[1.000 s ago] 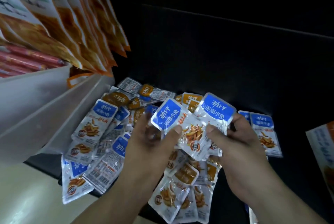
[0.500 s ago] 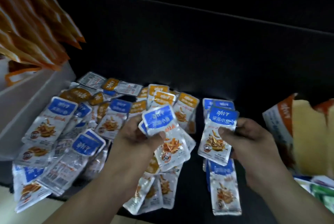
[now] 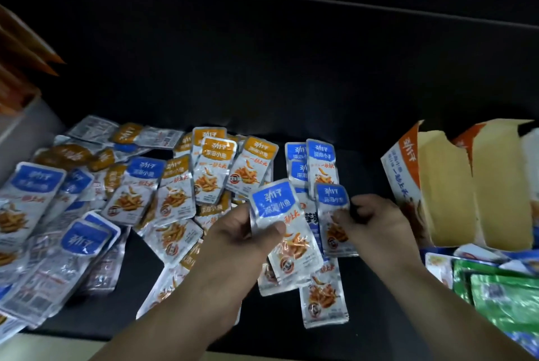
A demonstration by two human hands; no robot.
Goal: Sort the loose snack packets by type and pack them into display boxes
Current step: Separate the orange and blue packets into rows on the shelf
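On my feed the left hand [image 3: 233, 232] pinches a small stack of silver foil snack packets with blue tops [image 3: 281, 226], thumb across the front one. The right hand [image 3: 376, 220] grips a single blue-topped foil packet [image 3: 332, 215] just beside it, thumb on its face and fingers curled behind. Both are held above the black tabletop [image 3: 262, 83]. To the left sprawls a loose heap of foil packets [image 3: 122, 203] with blue and orange tops mixed and overlapping. A few blue-topped ones [image 3: 318, 162] lie apart, just behind the hands. At the right stand open orange-and-white cardboard display boxes [image 3: 443, 185], with green packets [image 3: 504, 302] in front of them.
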